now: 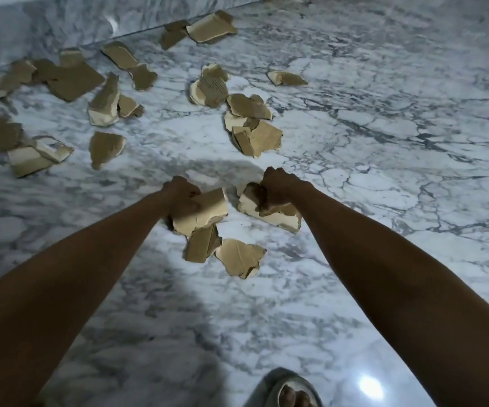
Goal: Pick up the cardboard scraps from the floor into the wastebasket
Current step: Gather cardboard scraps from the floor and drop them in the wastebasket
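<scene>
Over marble floor (384,142): both hands grip cardboard scraps (fingers hidden underneath).

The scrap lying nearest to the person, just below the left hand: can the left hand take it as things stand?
Probably not yet. The left hand already grips a scrap, though the nearest scrap lies uncovered on the floor.

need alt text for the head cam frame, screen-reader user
Seen from above, the left hand and the right hand each grip torn cardboard scraps low over a grey-veined marble floor. Many more scraps lie scattered ahead toward a marble step; no wastebasket is in view.
</scene>
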